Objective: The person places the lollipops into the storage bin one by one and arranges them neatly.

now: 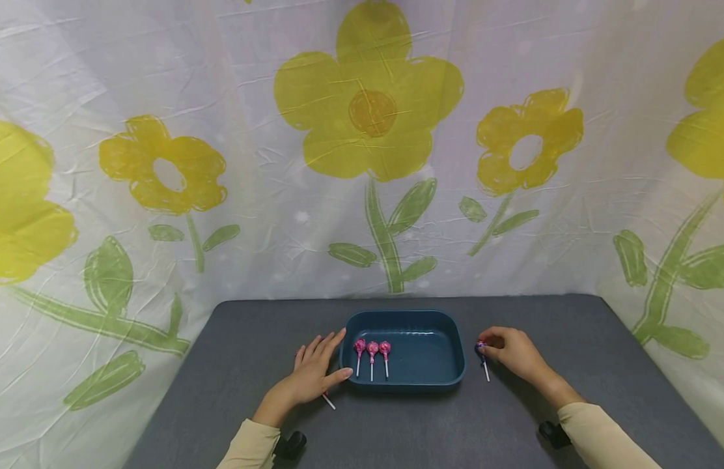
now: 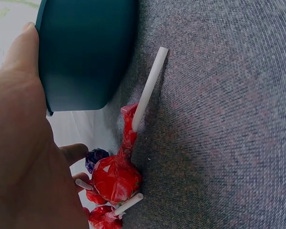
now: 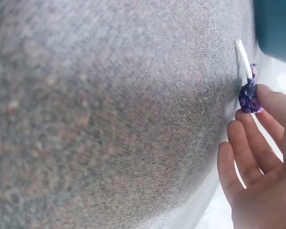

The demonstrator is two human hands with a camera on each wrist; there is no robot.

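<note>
A dark teal tray (image 1: pixel 429 352) stands mid-table, with three pink-wrapped lollipops (image 1: pixel 372 350) side by side in its left part, sticks toward me. My left hand (image 1: pixel 312 372) lies against the tray's left side, fingers extended and thumb at its rim. Beneath that palm, the left wrist view shows a red-wrapped lollipop (image 2: pixel 117 177) on the table, more red ones behind it and a dark purple one (image 2: pixel 95 158), all partly hidden. To the right of the tray, my right hand (image 1: pixel 517 352) pinches a purple-wrapped lollipop (image 3: pixel 250 98) by its head between thumb and fingers, stick pointing toward me.
A grey cloth-covered table (image 1: pixel 409 430) carries everything. Behind it and along both sides hangs a white sheet (image 1: pixel 268 195) printed with yellow flowers. Dark straps with small devices (image 1: pixel 554 434) sit at both wrists.
</note>
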